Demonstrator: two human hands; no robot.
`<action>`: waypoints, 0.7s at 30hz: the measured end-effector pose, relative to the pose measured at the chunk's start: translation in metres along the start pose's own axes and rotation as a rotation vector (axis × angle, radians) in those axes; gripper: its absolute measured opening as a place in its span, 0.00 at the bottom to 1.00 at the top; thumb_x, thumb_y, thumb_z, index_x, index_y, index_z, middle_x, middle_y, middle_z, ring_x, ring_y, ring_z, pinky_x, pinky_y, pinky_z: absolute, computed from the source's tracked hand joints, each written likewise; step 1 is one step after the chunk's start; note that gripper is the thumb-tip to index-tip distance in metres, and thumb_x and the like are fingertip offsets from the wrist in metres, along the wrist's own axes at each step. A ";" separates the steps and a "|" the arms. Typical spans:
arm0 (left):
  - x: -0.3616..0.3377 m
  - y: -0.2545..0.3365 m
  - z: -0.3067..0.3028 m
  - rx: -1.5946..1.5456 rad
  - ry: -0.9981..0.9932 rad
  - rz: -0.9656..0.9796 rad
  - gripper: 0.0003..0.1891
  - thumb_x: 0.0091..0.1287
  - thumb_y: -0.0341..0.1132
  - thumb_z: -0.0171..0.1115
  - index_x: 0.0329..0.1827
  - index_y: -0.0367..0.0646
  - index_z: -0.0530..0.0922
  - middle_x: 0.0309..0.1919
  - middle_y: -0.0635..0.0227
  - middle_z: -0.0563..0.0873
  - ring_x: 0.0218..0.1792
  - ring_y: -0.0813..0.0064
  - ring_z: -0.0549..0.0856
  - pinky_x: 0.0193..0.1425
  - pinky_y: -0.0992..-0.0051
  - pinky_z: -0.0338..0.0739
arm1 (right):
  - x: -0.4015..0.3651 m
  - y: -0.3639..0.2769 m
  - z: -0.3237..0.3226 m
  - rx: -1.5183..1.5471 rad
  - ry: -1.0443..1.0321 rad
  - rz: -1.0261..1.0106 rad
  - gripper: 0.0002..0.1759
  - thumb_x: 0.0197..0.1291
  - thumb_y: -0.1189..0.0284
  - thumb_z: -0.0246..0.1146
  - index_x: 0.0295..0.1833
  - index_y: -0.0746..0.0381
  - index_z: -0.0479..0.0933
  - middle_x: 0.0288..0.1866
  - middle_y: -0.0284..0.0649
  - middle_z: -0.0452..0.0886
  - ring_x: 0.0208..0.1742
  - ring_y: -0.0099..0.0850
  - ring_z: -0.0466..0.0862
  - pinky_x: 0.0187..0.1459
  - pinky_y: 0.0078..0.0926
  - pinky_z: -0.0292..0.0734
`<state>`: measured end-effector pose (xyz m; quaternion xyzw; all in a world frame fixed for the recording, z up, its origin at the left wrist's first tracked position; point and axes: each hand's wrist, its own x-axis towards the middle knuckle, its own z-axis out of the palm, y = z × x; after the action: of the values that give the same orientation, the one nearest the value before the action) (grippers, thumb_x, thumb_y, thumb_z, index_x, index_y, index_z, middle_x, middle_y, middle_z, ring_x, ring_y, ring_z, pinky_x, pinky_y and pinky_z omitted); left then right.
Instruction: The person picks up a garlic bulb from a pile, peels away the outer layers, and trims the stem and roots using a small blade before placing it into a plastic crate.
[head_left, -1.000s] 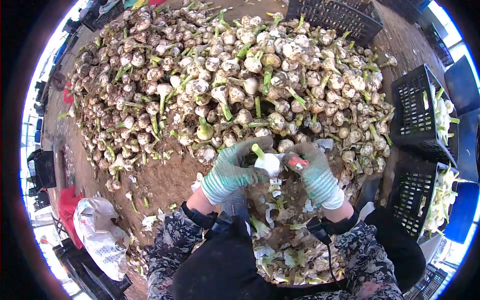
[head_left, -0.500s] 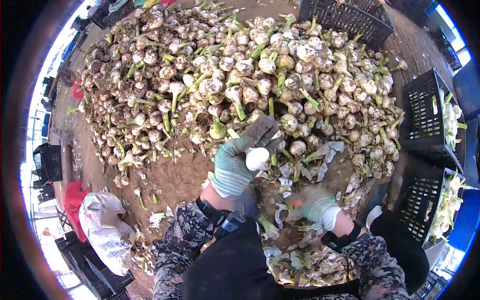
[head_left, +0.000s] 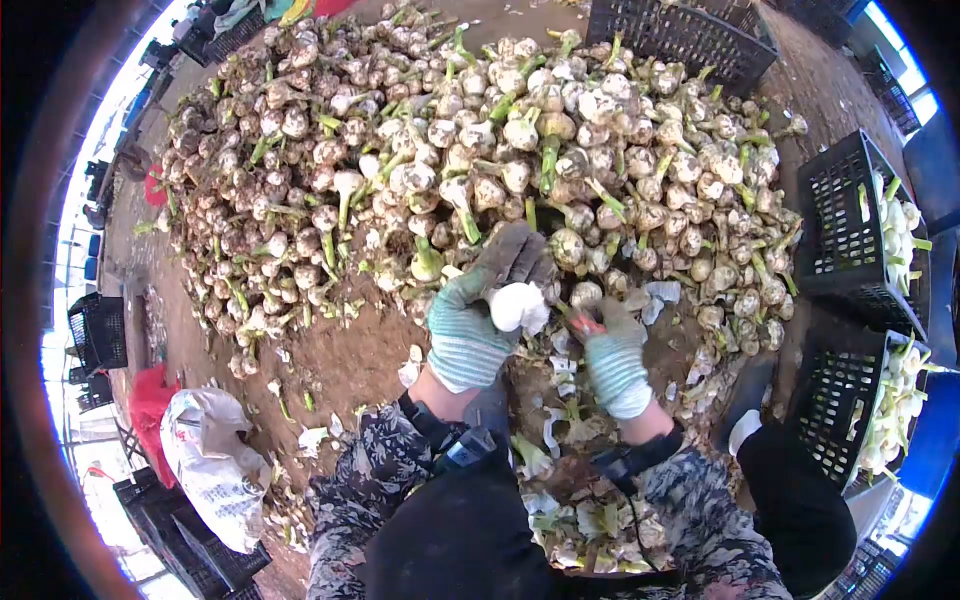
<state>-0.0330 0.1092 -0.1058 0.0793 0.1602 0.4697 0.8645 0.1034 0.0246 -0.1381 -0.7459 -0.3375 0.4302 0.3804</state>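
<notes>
My left hand [head_left: 467, 335], in a striped green-and-white glove with dirty dark fingers, is closed around a white garlic bulb [head_left: 508, 306]. Loose pale skin hangs at the bulb's right side. Just right of it, my right hand [head_left: 615, 360], gloved the same way, grips a small red-handled knife [head_left: 586, 324]; its blade is hard to make out. Beyond both hands spreads a big heap of garlic [head_left: 440, 140], soil-stained, with green cut stems. Peeled skins and stem scraps [head_left: 585, 520] lie on the ground below my hands.
Black crates [head_left: 845, 395] on the right hold trimmed white garlic [head_left: 890, 405]. Another black crate [head_left: 685, 42] stands behind the heap. To the left are a white sack [head_left: 212, 465], a red bag [head_left: 150, 405] and stacked black crates [head_left: 185, 530].
My right hand has moved up and left, bringing the knife close to the garlic bulb. A flap of skin now shows at the bulb's right side. My left hand stays nearly in place.
</notes>
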 end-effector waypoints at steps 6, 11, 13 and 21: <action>0.000 0.000 -0.006 0.002 0.044 -0.049 0.26 0.56 0.33 0.48 0.60 0.33 0.66 0.60 0.58 0.70 0.64 0.59 0.65 0.70 0.61 0.55 | -0.018 0.011 -0.018 -0.366 -0.277 -0.008 0.21 0.50 0.69 0.65 0.49 0.68 0.72 0.47 0.51 0.77 0.49 0.37 0.78 0.52 0.29 0.70; 0.001 -0.013 0.013 0.365 0.076 -0.004 0.29 0.54 0.37 0.50 0.61 0.34 0.65 0.62 0.59 0.68 0.65 0.61 0.64 0.70 0.62 0.54 | -0.024 -0.044 0.008 0.111 0.012 -0.420 0.24 0.48 0.70 0.67 0.50 0.67 0.70 0.42 0.45 0.77 0.43 0.34 0.77 0.46 0.27 0.72; 0.004 -0.004 0.008 0.295 -0.012 -0.001 0.29 0.54 0.37 0.50 0.61 0.34 0.66 0.63 0.60 0.66 0.65 0.60 0.63 0.71 0.61 0.53 | -0.020 -0.051 0.007 0.992 -0.386 0.194 0.22 0.48 0.76 0.66 0.50 0.65 0.70 0.41 0.39 0.77 0.41 0.27 0.77 0.40 0.23 0.75; 0.005 0.002 0.006 -0.005 -0.012 -0.092 0.27 0.55 0.38 0.51 0.58 0.32 0.68 0.62 0.55 0.67 0.64 0.58 0.64 0.70 0.58 0.54 | -0.016 0.025 -0.021 -0.197 -0.544 0.017 0.27 0.48 0.63 0.65 0.53 0.64 0.72 0.50 0.46 0.75 0.51 0.40 0.75 0.55 0.34 0.68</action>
<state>-0.0300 0.1141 -0.1008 0.0726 0.1573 0.4292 0.8864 0.1201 -0.0069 -0.1459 -0.6391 -0.4610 0.5830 0.1980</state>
